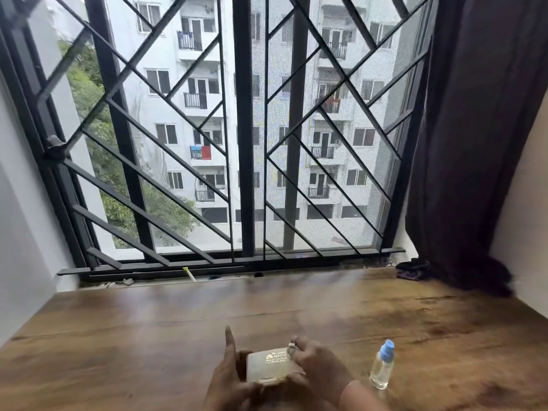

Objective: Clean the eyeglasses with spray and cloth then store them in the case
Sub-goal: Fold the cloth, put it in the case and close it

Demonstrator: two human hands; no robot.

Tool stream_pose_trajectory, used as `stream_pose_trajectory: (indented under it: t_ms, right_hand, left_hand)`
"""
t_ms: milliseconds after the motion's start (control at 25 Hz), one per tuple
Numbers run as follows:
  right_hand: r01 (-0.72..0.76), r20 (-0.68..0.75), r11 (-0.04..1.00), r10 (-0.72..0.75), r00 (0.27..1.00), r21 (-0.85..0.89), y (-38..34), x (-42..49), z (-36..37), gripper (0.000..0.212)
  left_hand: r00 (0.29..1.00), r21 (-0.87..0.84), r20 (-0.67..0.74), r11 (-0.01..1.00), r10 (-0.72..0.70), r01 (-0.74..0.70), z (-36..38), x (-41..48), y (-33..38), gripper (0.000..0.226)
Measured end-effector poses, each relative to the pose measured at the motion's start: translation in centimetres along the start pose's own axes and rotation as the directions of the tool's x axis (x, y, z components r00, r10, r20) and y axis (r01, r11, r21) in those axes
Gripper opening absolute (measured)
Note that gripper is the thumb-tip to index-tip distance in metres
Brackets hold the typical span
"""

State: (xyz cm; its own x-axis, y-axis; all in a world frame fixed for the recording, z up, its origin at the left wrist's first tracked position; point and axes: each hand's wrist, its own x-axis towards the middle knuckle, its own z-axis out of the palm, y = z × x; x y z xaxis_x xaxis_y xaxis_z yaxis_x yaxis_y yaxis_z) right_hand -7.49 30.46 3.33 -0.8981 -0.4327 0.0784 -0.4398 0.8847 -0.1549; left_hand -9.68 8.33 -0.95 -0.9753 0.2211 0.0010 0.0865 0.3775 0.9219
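**Case held in both hands, glasses not in sight**

I see both hands low in the head view, holding a pale eyeglass case point(268, 366) with printed lettering on its lid, just above the wooden table point(148, 336). The left hand point(229, 378) cups the case's left end, one finger sticking straight up. The right hand point(314, 366) closes over the right end, fingers curled at the far top edge. I cannot tell whether the lid is shut or cracked open. The eyeglasses are not visible; possibly inside the case. No cloth seen either. The spray bottle point(383, 364), clear with a blue cap, stands upright on the table, just beside the right wrist.

Risks, as I judge them:
- Right wrist or forearm swings outward, tips the bottle.
- Lid springs open, glasses drop onto the table.
- Picture is motion-blurred; fine finger contact uncertain.
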Motion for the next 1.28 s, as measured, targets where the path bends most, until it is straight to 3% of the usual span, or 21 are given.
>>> stream_pose_trajectory:
  t_ms: [160, 280, 480, 680, 800, 880, 960, 1040, 1120, 1280]
  right_hand:
    - [0.007, 0.049, 0.976, -0.018, 0.999, 0.217, 0.7, 2.1, -2.8, 0.038]
    - [-0.011, 0.089, 0.961, -0.014, 0.996, 0.275, 1.0, 3.2, -4.6, 0.023]
    - [-0.250, 0.124, 0.830, 0.217, 0.968, 0.498, 1.8, 4.5, -4.6, 0.025]
    - [-0.310, 0.169, 0.771, 0.260, 0.951, 0.556, 1.8, 4.4, -4.6, 0.028]
    - [-0.248, -0.028, 0.785, 0.319, 0.947, 0.567, 1.1, 3.6, -5.6, 0.029]
    - [-0.208, -0.226, 0.679, 0.492, 0.841, 0.704, -0.4, 2.5, -6.1, 0.010]
    - [-0.137, -0.225, 0.507, 0.588, 0.777, 0.851, -2.5, 1.5, -5.7, 0.035]
    - [-0.153, -0.112, 0.381, 0.590, 0.800, 0.912, -4.7, 0.9, -3.8, 0.045]
    - [-0.226, -0.038, 0.367, 0.590, 0.807, 0.902, -6.0, 0.9, -1.6, 0.047]
    - [-0.362, -0.009, 0.417, 0.666, 0.746, 0.834, -6.6, 1.1, 0.6, 0.069]
  left_hand:
    - [0.999, 0.029, 0.044, 0.999, 0.014, -0.016, 0.1, 0.1, 0.0, 0.142]
    - [0.999, -0.015, 0.028, 1.000, -0.015, 0.016, 0.2, -0.2, 0.5, 0.148]
    - [0.998, -0.053, 0.000, 0.997, -0.056, 0.056, 0.3, 0.1, 0.0, 0.153]
    - [0.999, -0.044, 0.037, 0.999, -0.031, 0.033, 0.3, -0.2, 0.4, 0.140]
    - [0.998, -0.048, 0.044, 0.998, -0.041, 0.043, 0.2, -0.2, 0.3, 0.140]
    - [0.998, -0.045, 0.059, 0.998, -0.037, 0.040, 0.2, -0.1, 0.2, 0.140]
    - [0.997, -0.043, 0.064, 0.998, -0.043, 0.046, 0.2, 0.1, 0.1, 0.141]
    - [0.997, -0.053, 0.058, 0.997, -0.048, 0.051, 0.2, 0.1, -0.1, 0.144]
    - [0.998, -0.069, 0.047, 0.996, -0.051, 0.055, 0.3, 0.1, -0.2, 0.144]
    - [1.000, -0.049, 0.010, 0.998, -0.027, 0.027, 0.2, -0.5, 0.3, 0.141]
